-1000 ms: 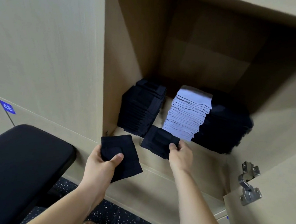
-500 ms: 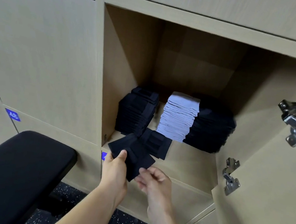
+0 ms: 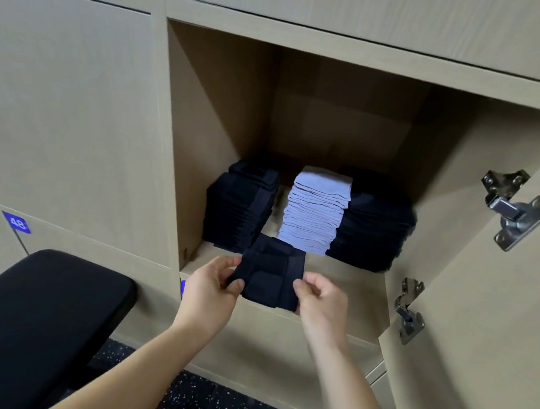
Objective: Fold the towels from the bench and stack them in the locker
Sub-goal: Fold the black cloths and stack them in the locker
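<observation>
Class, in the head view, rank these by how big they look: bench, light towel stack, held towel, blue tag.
Largest: bench, though nearest the camera.
Next: light stack and held towel, about alike; the towel is nearer, so unranked.
Smallest: blue tag.

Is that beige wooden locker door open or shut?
Open. The beige wooden locker door stands swung out at right, metal hinges bare, stacked towels visible inside.

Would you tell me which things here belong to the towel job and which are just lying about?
Job: towel, left hand, right hand, left stack, pale stack, right stack, locker, bench.
Just there: hinges, 48 tag.
</observation>
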A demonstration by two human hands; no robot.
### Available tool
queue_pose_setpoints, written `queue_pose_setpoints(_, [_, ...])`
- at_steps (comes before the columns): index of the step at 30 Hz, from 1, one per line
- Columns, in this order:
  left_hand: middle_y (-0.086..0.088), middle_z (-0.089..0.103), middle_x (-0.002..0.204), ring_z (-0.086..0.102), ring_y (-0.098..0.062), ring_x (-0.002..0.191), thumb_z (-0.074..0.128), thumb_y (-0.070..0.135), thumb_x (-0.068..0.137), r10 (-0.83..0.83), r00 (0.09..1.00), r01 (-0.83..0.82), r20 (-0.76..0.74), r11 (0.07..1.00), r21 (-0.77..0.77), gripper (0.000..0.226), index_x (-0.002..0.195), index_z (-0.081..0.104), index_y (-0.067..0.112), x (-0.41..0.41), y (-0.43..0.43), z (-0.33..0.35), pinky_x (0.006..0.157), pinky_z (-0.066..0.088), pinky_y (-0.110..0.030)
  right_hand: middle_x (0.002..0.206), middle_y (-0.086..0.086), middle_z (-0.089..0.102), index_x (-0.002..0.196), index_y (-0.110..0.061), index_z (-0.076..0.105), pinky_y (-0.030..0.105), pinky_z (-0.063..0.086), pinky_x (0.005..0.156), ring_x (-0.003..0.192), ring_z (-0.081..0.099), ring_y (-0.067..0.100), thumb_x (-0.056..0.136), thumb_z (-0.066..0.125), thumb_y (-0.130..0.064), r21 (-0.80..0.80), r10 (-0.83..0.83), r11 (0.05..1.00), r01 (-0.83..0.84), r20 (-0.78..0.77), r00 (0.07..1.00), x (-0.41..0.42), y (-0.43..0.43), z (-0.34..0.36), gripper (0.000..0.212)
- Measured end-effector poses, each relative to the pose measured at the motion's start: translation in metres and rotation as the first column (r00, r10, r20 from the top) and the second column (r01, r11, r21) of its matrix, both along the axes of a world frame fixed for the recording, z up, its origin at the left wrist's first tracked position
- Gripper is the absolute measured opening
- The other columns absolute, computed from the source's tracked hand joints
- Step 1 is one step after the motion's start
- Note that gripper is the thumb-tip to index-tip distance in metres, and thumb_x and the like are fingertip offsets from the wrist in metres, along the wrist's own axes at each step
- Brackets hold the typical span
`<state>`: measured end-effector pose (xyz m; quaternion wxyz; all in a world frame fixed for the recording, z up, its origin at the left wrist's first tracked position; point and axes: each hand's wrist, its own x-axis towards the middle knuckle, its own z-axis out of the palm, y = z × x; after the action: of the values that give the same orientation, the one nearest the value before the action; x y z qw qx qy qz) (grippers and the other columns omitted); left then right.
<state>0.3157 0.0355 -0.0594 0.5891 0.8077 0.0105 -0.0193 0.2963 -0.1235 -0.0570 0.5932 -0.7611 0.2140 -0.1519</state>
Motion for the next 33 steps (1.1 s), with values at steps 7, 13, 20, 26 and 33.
queue_pose_setpoints(7, [0.006, 0.063, 0.126, 0.055, -0.002, 0.113, 0.059, 0.008, 0.096, -0.081, 0.996, 0.079, 0.038, 0.996, 0.050, 0.043, 0.138, 0.053, 0.015, 0.044, -0.002, -0.010, 0.091, 0.038, -0.010, 0.078, -0.002, 0.062, 0.098, -0.006, 0.068, 0.023, 0.047, 0.067, 0.066, 0.053, 0.009, 0.089, 0.064, -0.002, 0.200, -0.144, 0.970, 0.136, 0.028, 0.989, 0.049, -0.014, 0.000, 0.012])
queue_pose_setpoints(13, [0.001, 0.051, 0.145, 0.046, -0.013, 0.135, 0.055, 0.013, 0.099, -0.160, 0.986, 0.164, -0.043, 0.980, 0.115, 0.051, 0.148, 0.041, 0.012, 0.072, 0.005, -0.039, 0.103, 0.031, -0.016, 0.070, 0.002, 0.057, 0.077, -0.010, 0.064, 0.017, 0.045, 0.043, 0.061, 0.050, 0.014, 0.090, 0.059, 0.005, 0.316, -0.166, 0.937, 0.150, 0.023, 0.986, 0.085, -0.022, -0.005, 0.020])
queue_pose_setpoints(20, [0.027, 0.059, 0.119, 0.052, 0.007, 0.117, 0.052, 0.000, 0.096, -0.250, 0.968, 0.248, -0.002, 0.959, 0.140, 0.049, 0.132, 0.052, 0.033, 0.083, -0.008, -0.064, 0.089, 0.031, 0.005, 0.085, 0.006, 0.064, 0.082, -0.011, 0.063, 0.030, 0.055, 0.064, 0.074, 0.060, 0.020, 0.091, 0.060, 0.002, 0.301, -0.166, 0.937, 0.179, -0.068, 0.984, 0.101, -0.023, -0.030, 0.016])
queue_pose_setpoints(26, [0.022, 0.059, 0.125, 0.051, 0.006, 0.122, 0.050, 0.000, 0.096, -0.270, 0.963, 0.265, 0.015, 0.954, 0.141, 0.054, 0.137, 0.047, 0.034, 0.086, -0.009, -0.072, 0.098, 0.034, -0.006, 0.094, 0.007, 0.069, 0.092, -0.010, 0.068, 0.034, 0.053, 0.080, 0.084, 0.064, 0.022, 0.089, 0.065, -0.016, -0.092, -0.117, 0.990, 0.108, -0.093, 0.989, 0.094, -0.021, -0.037, 0.008])
queue_pose_setpoints(33, [0.007, 0.054, 0.139, 0.046, 0.000, 0.128, 0.046, 0.006, 0.100, -0.273, 0.962, 0.269, 0.009, 0.952, 0.145, 0.049, 0.148, 0.039, 0.015, 0.083, -0.009, -0.066, 0.092, 0.028, 0.004, 0.077, -0.010, 0.067, 0.087, -0.021, 0.064, 0.012, 0.040, 0.055, 0.069, 0.060, 0.009, 0.082, 0.067, -0.017, -0.129, 0.032, 0.990, -0.049, -0.131, 0.991, 0.065, -0.014, -0.047, 0.007])
